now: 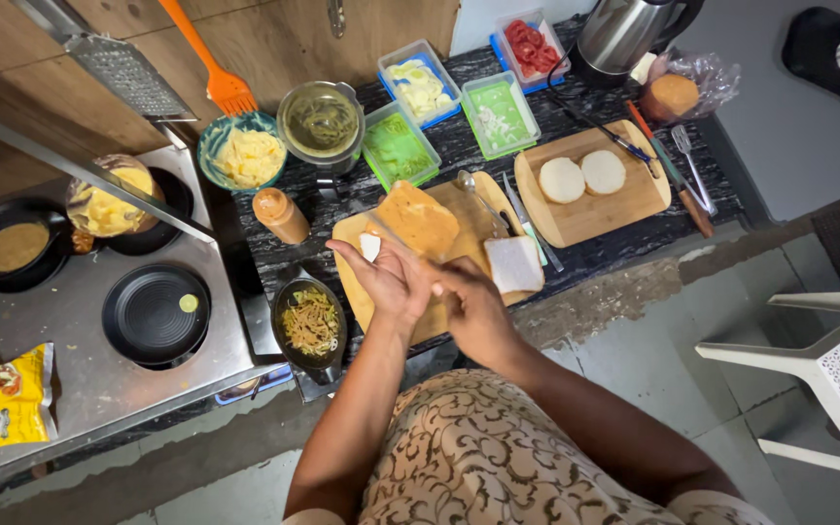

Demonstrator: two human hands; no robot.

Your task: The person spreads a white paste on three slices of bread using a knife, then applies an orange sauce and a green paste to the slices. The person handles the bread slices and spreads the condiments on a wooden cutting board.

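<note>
Both hands (pixel 435 292) together (fingers touching)
</note>
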